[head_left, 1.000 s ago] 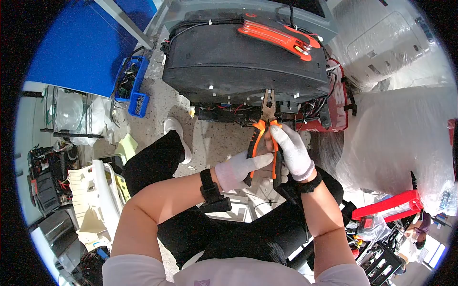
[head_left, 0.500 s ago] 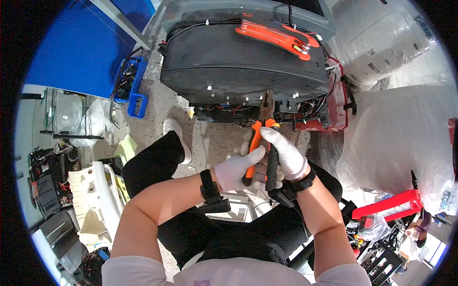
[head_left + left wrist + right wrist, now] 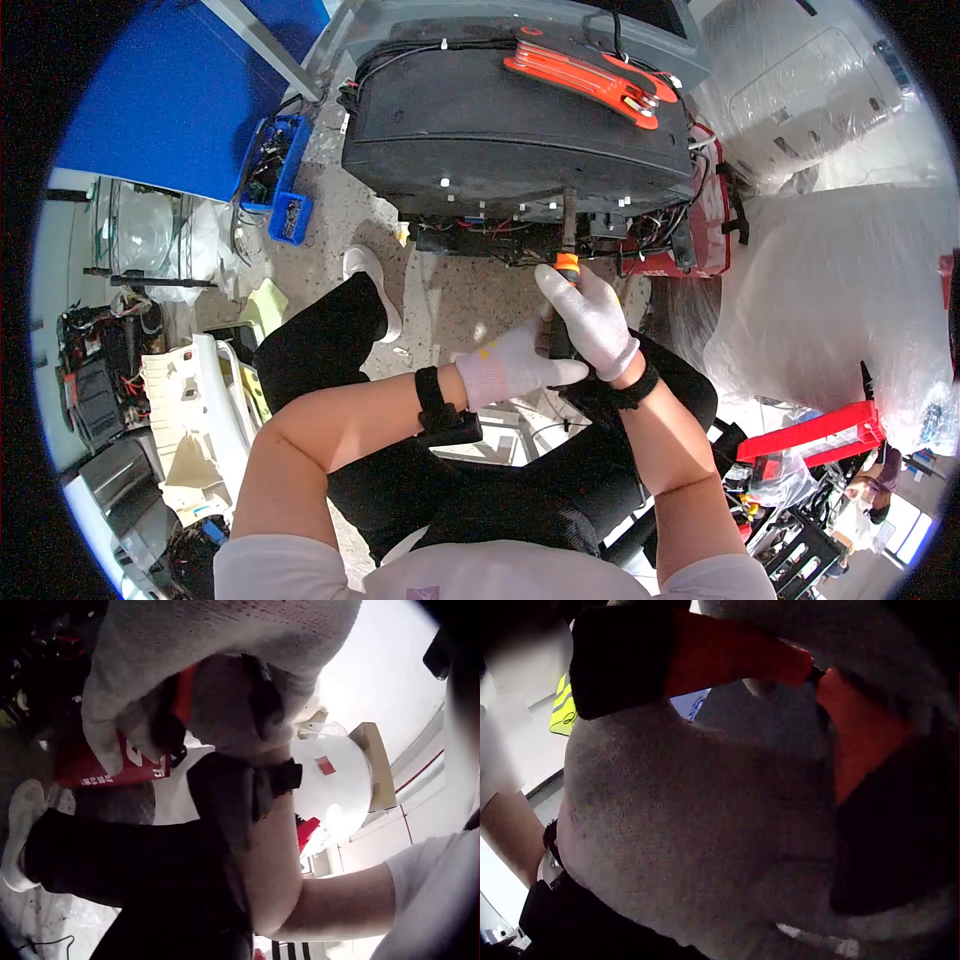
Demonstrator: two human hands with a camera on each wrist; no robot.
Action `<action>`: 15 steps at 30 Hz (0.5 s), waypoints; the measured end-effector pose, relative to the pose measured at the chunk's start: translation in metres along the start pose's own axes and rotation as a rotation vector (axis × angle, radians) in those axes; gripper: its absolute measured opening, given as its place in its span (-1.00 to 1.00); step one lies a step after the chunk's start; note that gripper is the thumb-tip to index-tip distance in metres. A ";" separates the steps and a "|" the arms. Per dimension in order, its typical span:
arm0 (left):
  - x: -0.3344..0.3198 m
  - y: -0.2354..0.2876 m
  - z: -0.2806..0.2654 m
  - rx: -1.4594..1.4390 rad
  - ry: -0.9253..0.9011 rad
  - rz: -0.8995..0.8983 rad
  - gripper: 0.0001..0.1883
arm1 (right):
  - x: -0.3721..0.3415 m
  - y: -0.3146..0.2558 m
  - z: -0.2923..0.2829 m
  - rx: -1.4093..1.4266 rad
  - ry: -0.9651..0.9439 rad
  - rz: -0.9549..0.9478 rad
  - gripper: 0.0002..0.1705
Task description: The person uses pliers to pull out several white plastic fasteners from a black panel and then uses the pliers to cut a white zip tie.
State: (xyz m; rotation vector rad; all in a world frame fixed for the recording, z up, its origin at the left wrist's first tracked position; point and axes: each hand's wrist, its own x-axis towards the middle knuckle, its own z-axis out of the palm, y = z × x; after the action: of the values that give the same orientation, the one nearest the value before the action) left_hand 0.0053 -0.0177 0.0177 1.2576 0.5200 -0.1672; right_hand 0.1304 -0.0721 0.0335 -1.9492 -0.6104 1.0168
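Note:
A pair of pliers [image 3: 569,222] with orange and black handles is seen nearly edge-on in the head view, its metal head pointing away over the edge of a black machine housing [image 3: 480,150]. My gloved right hand [image 3: 597,318] grips it, thumb laid along the upper handle. From the left comes my gloved left hand [image 3: 515,363], its thumb across the handle end and its other fingers curled behind, partly hidden. The right wrist view shows the two orange-and-black handles [image 3: 739,656] spread apart with gloved fingers between them.
A red folding hex key set [image 3: 580,78] lies on the housing. Wires hang under its front edge. Blue bins [image 3: 290,220] stand at the left on the speckled floor, plastic-wrapped goods [image 3: 830,300] at the right. A red bag [image 3: 708,220] sits beside the housing.
The pliers have been turned from flat to edge-on. Both hands have shifted their hold; the left hand has moved slightly down toward the handle end.

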 end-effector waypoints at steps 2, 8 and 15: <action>-0.004 0.012 -0.008 -0.010 -0.061 -0.085 -0.62 | -0.002 -0.007 -0.001 0.008 -0.012 0.040 -0.46; -0.006 0.003 -0.011 -0.241 -0.103 -0.177 -0.62 | 0.000 -0.002 -0.006 0.042 -0.002 -0.071 -0.49; -0.014 0.013 -0.015 -0.660 -0.252 -0.136 -0.72 | -0.003 0.005 -0.021 0.381 -0.275 -0.087 -0.43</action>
State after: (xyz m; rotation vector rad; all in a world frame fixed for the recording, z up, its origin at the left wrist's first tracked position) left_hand -0.0059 -0.0013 0.0322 0.5480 0.3946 -0.2408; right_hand 0.1462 -0.0868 0.0373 -1.4531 -0.5955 1.2553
